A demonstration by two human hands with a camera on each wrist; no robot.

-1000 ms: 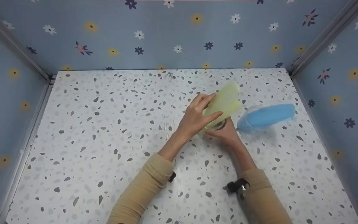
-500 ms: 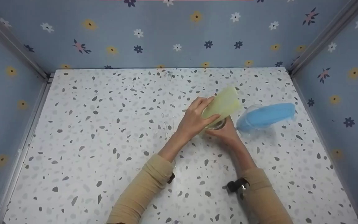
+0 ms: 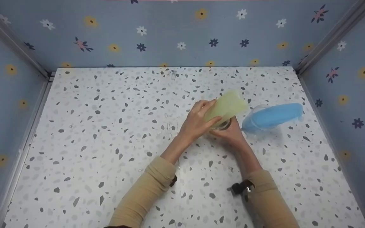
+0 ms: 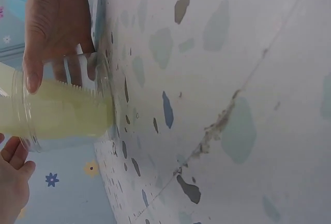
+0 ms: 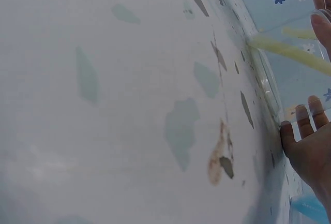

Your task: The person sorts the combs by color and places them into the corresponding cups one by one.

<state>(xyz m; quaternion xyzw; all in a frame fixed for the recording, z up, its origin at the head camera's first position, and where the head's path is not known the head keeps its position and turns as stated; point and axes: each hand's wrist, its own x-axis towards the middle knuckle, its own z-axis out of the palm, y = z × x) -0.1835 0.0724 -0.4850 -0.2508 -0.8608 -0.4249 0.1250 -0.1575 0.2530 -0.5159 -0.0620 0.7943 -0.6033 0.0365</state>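
A clear jar [image 4: 83, 144] stands upright on the speckled table, with a curved, pale yellow sheet [image 3: 228, 104] set partly inside it. One edge of the sheet shows small teeth in the left wrist view; its material is hard to tell. My left hand [image 3: 196, 120] pinches the sheet at the jar's mouth, thumb in front and fingers at its left side. From the right, my right hand [image 3: 231, 133] grips the jar; its fingers show through the wall in the left wrist view. Right of it, a similar blue sheet [image 3: 277, 114] leans out of a second clear container [image 3: 260, 108].
The white speckled table [image 3: 106, 126] carries both containers right of centre. Blue flowered walls [image 3: 169, 31] rise behind and at both sides. A black wrist camera [image 3: 238, 189] sits under the right sleeve [image 3: 266, 196].
The yellow sheet's top ends have come together and sit a little lower. My left hand has shifted slightly down with it. My right hand keeps its hold on the jar.
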